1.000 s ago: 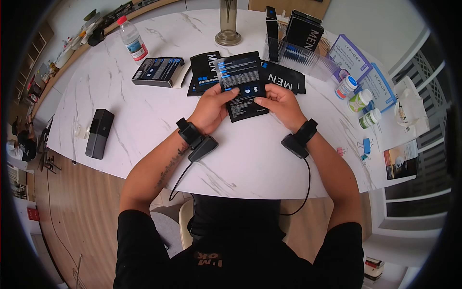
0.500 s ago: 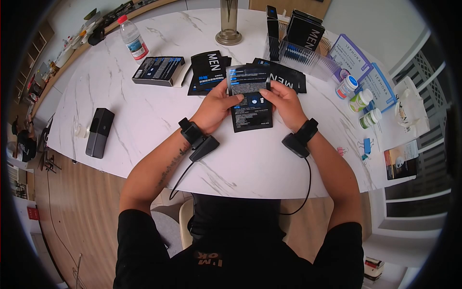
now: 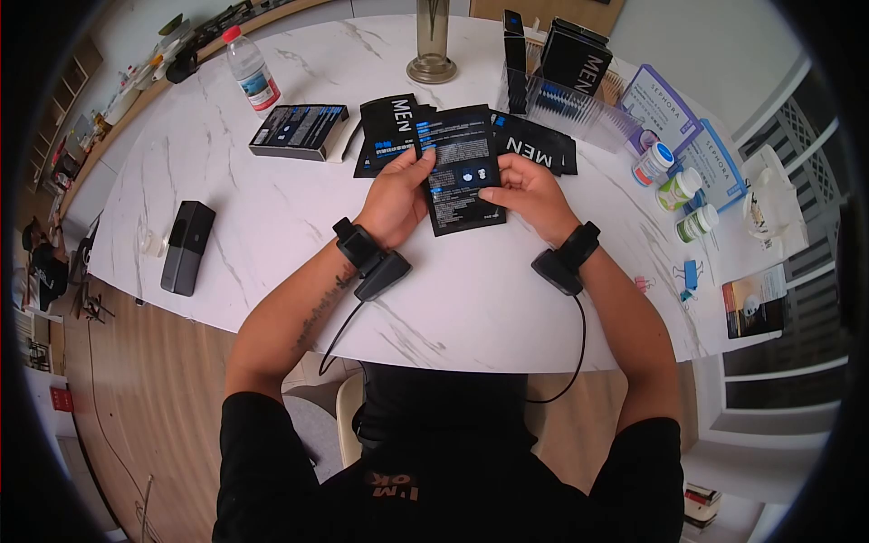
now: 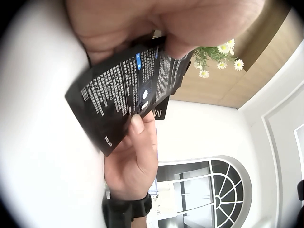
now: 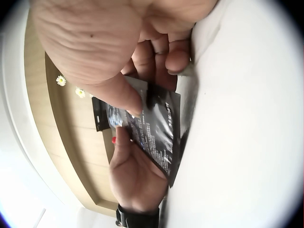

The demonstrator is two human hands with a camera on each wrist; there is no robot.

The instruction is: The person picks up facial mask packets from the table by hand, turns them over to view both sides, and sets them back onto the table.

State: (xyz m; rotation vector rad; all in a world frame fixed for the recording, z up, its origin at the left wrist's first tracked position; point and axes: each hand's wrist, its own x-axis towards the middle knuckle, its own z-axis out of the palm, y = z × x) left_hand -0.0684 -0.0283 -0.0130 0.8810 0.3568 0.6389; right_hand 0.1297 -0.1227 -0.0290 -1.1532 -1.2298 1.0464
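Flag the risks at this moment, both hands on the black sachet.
1. The sachet is held only at its edges, by the left hand and the right hand, above the table; a slip could drop it.
2. It hangs over more sachets lying flat; if dropped, it may get mixed in with them.
3. The vase stands just beyond; a far reach might tip it.

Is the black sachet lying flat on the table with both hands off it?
No, the left hand and right hand both hold the black sachet.
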